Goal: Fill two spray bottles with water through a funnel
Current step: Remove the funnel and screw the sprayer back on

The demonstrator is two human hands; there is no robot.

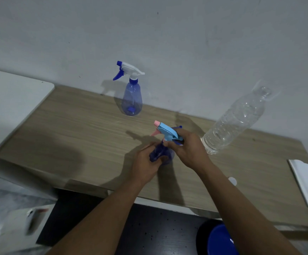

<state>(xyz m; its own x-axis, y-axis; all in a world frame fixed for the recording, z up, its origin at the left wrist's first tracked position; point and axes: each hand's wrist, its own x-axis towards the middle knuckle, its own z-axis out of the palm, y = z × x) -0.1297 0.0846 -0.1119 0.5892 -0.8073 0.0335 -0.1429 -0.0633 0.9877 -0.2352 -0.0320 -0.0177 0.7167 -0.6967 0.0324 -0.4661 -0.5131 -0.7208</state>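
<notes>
A blue spray bottle (163, 155) with a light-blue and pink trigger head (167, 132) stands near the middle of a wood-grain table (66, 129), held between a person's two bare hands. The left hand (145, 164) wraps its fingers around the translucent body low down, while the right hand (188, 150) closes its fingers around the collar just under the trigger head, whose pink nozzle points left. A second spray bottle (132, 96), clear blue with a white and dark-blue trigger, stands upright farther back by the grey wall (186, 34), apart from both hands, with a small blue piece visible at its bottom. To the right, a clear plastic water bottle (234, 120) stands uncapped on the table, just beside the right hand; how much water it holds cannot be told. A small white cap (232, 180) lies on the table near the right forearm. A white flat object (304, 183) rests at the table's right edge. Below the front edge, a blue rounded object (221, 240) shows at the bottom of the view, partly cut off, and a white surface (11, 100) adjoins the table on the left.
</notes>
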